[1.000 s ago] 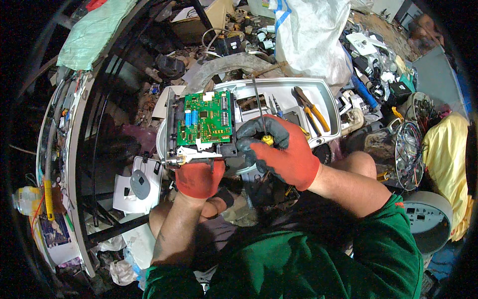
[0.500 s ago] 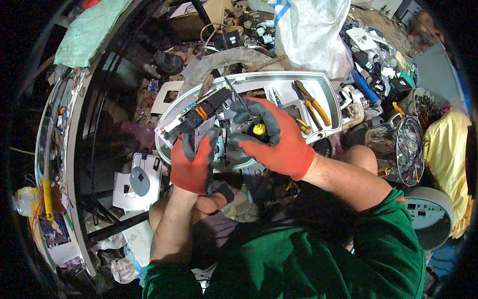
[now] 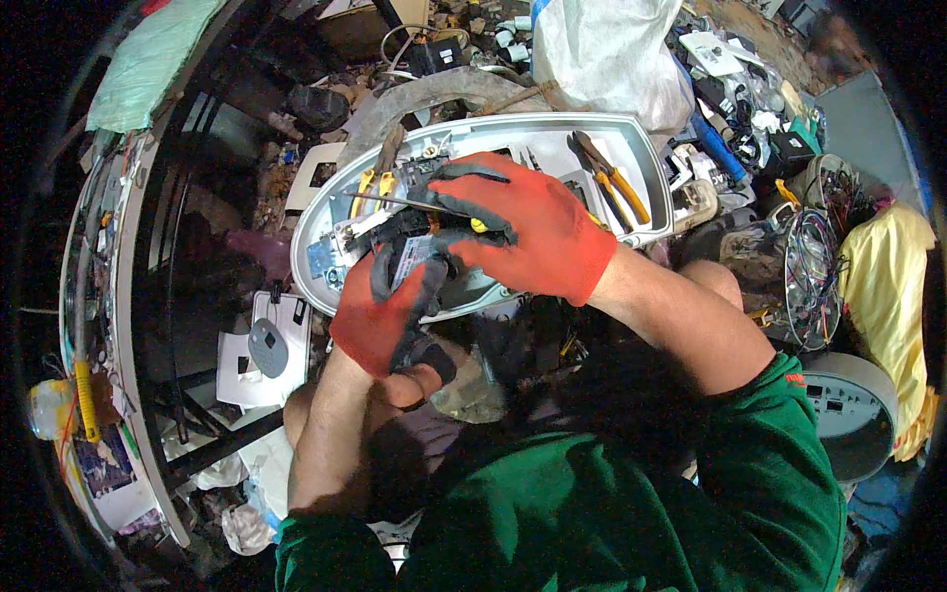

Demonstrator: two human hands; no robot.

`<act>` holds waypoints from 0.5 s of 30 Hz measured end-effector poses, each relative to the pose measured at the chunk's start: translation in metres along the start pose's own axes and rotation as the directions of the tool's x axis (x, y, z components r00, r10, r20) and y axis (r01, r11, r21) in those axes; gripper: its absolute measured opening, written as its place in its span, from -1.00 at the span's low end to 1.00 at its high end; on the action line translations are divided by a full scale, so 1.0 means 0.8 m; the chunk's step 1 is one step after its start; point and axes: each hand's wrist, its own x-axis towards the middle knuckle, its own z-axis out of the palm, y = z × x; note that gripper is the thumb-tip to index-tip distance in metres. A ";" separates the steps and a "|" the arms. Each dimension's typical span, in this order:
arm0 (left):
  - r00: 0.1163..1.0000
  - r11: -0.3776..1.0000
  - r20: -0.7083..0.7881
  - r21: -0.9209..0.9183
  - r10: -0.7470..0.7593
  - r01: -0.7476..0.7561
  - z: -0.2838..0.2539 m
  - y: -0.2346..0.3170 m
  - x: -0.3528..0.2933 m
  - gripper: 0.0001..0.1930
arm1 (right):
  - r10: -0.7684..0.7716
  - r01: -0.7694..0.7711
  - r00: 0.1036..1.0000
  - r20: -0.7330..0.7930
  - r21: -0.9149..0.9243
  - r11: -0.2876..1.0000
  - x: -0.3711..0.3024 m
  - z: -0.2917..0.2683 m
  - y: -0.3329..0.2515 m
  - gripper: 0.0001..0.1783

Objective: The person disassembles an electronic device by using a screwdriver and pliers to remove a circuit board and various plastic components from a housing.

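My left hand point(image 3: 380, 311), in a red and dark grey work glove, is closed around a black part point(image 3: 393, 233) with a pale printed label point(image 3: 412, 257). My right hand point(image 3: 538, 222), gloved alike, curls over that part from the right. Within its fingers is a screwdriver point(image 3: 479, 225); a bit of yellow handle shows, and its thin shaft points left across the black part. The tip's exact contact is unclear. Both hands are over a boat-shaped white tray point(image 3: 552, 120). Inside the tray lie yellow-handled pliers point(image 3: 621, 187) on the right and a yellow-handled tool point(image 3: 375, 187) on the left.
Beyond the tray stands a white sack point(image 3: 612, 64), with heaped electronic scrap point(image 3: 730, 109) to its right. A tub of wires point(image 3: 814, 286) and a round grey housing point(image 3: 848, 419) sit at right. On the left are a dark metal frame point(image 3: 197, 296) and a white panel point(image 3: 261, 360).
My right hand has moved left and closed in over the black part. The screwdriver shaft has swung from pointing up to lying nearly level. The black part has tilted in my left hand.
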 end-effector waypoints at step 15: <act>0.984 0.980 0.029 -0.103 0.175 -0.171 0.000 0.015 0.012 -0.71 | 0.089 -0.069 0.993 -0.078 0.232 0.970 -0.003 0.017 0.011 -0.62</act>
